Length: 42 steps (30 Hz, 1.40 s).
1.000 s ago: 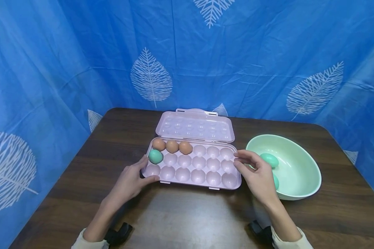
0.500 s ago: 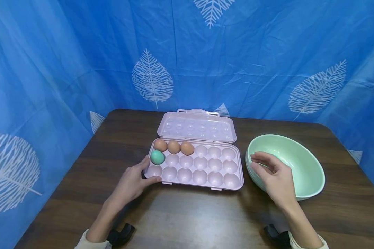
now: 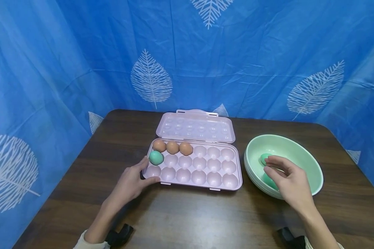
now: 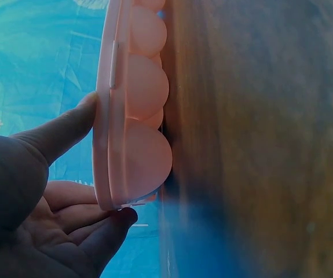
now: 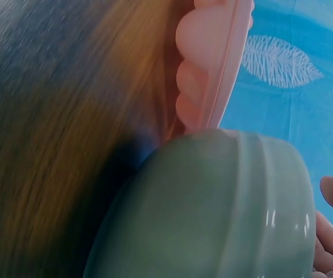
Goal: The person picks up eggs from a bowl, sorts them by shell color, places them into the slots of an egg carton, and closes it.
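Observation:
In the head view a pink egg tray lies open on the table. My left hand grips its near left corner, thumb on the front rim and fingers along the left side; the left wrist view shows the thumb against the rim. Three brown eggs fill the left part of the back row, and one green egg sits in the middle row's leftmost cup. My right hand hovers over a light green bowl, fingers loosely curved and holding nothing. Two green eggs show in the bowl, partly hidden by that hand.
Hinged behind the tray, its lid lies open toward the back of the dark wooden table. Blue curtains with white leaf prints hang behind and at both sides. The bowl stands right of the tray.
My right hand has left the tray's right edge and moved right to above the bowl. My left hand keeps its grip on the tray corner.

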{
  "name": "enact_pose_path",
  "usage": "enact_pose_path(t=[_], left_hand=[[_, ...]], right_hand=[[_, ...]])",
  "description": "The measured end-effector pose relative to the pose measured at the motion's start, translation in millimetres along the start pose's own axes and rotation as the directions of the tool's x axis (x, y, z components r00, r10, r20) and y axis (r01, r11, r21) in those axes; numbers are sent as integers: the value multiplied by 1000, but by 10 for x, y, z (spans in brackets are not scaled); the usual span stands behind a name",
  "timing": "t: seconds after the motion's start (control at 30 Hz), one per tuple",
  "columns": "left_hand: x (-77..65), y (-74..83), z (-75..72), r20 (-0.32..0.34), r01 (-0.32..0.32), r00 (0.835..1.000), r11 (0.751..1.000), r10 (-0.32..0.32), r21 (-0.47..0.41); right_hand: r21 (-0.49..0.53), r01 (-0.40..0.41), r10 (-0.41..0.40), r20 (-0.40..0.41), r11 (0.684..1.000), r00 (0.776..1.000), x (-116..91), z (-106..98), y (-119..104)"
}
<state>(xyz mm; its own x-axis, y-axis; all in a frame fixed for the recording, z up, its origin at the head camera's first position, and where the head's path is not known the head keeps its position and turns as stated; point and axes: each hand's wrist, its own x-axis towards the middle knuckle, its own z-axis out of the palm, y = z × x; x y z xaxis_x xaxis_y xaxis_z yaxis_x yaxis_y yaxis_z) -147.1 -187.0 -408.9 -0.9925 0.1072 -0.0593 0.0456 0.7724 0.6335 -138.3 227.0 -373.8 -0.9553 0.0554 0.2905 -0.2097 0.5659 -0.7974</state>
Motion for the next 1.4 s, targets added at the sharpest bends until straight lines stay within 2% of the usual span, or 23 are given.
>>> enact_pose_path(t=[0.33, 0.53, 0.7, 0.93, 1.17, 1.23, 1.33, 1.4], left_hand=[[4, -8, -1, -6, -3, 1000, 1000, 3, 5], [2, -1, 0, 3, 3, 1000, 1000, -3, -1], [4, 3, -6, 0, 11, 1000, 1000, -11, 3], [2, -3, -6, 3, 13, 1000, 1000, -13, 0], [7, 9, 2, 1, 8, 1000, 1000, -8, 0], [8, 10, 1, -4, 2, 1000, 1000, -2, 1], [4, 9, -2, -10, -2, 1000, 1000, 2, 2], [-3, 5, 4, -10, -2, 1000, 1000, 2, 1]], right_hand=[[-53, -15, 17, 31, 998, 999, -33, -122, 83], [-129, -23, 42, 143, 991, 989, -25, -238, 149], [-180, -26, 63, 203, 983, 977, 2, -292, 185], [-275, 1, 103, 362, 961, 926, 119, -355, 190], [-284, 12, 117, 432, 959, 894, 152, -361, 224], [-276, 43, 95, 467, 960, 879, 180, -351, 234], [-241, 66, 75, 531, 968, 844, 240, -322, 266], [-210, 39, 89, 565, 977, 820, 269, -307, 299]])
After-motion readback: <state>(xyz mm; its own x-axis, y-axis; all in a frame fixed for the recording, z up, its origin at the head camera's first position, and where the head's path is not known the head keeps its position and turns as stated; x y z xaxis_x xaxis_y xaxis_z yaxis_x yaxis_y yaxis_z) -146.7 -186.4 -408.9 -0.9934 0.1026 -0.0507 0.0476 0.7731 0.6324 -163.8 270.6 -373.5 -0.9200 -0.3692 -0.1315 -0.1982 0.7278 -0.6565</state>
